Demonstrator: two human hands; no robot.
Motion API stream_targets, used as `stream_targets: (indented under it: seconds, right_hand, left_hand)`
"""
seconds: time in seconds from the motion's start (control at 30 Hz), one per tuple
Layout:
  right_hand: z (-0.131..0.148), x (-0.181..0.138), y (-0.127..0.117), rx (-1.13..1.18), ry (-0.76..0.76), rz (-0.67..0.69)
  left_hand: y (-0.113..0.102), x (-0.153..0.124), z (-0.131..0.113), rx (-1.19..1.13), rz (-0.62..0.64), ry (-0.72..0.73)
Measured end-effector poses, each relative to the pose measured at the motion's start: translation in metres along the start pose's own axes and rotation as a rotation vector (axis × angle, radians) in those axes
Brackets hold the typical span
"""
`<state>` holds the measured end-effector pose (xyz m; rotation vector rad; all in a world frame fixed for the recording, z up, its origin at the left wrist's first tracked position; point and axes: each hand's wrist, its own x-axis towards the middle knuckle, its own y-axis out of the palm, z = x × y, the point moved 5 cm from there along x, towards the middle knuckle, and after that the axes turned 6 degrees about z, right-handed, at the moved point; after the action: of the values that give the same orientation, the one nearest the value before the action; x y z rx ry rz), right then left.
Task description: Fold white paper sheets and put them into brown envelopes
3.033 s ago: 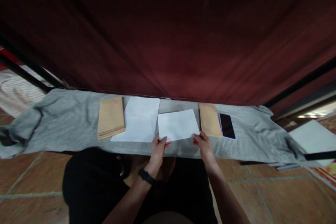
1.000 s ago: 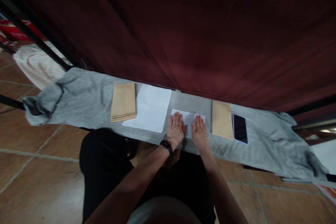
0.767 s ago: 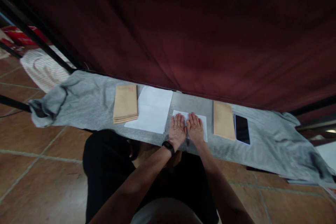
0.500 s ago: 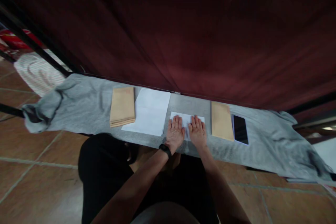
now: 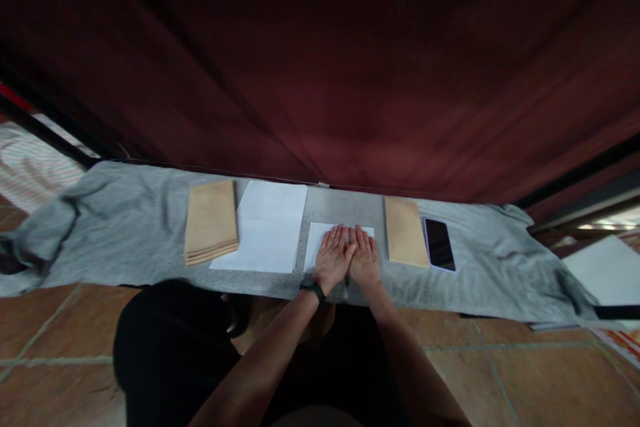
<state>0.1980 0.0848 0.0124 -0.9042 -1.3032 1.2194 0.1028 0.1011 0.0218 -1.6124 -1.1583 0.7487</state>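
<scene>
A bare left hand (image 5: 332,260) and right hand (image 5: 365,261) lie side by side, palms down, on a small white paper rectangle (image 5: 315,240) on the grey cloth-covered tabletop (image 5: 133,220); their grip is released, fingers straight. To the left, stacked brown paper envelopes (image 5: 211,219) overlap larger white paper sheets (image 5: 273,228). To the right lie a single brown paper envelope (image 5: 406,233) and a black-screened, lilac-edged phone (image 5: 440,245). Any print on the envelopes is too faint to read.
</scene>
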Motion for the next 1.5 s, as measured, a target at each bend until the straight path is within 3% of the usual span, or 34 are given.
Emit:
stream_targets:
  seconds: [0.47, 0.7, 1.07, 1.17, 1.37, 1.5]
  right_hand:
    - [-0.004, -0.009, -0.001, 0.038, 0.146, -0.154]
    - [-0.008, -0.024, -0.005, 0.052, 0.139, -0.234]
    - [-0.013, -0.054, -0.017, 0.059, 0.166, -0.245]
    - [-0.001, -0.059, -0.023, 0.046, 0.150, -0.209]
    - [0.049, -0.056, -0.022, 0.108, -0.053, -0.074]
    - [0.051, -0.059, -0.018, 0.106, -0.017, -0.112]
  left_hand:
    - [-0.014, -0.026, 0.037, 0.105, -0.089, -0.167]
    - [-0.018, -0.053, 0.042, 0.095, -0.183, -0.169]
    - [-0.023, -0.077, 0.039, 0.137, -0.151, -0.138]
    - [-0.025, -0.077, 0.038, 0.131, -0.173, -0.124]
    - [-0.020, -0.076, 0.043, 0.149, -0.202, -0.076]
    - [-0.015, -0.077, 0.048, 0.154, -0.220, -0.047]
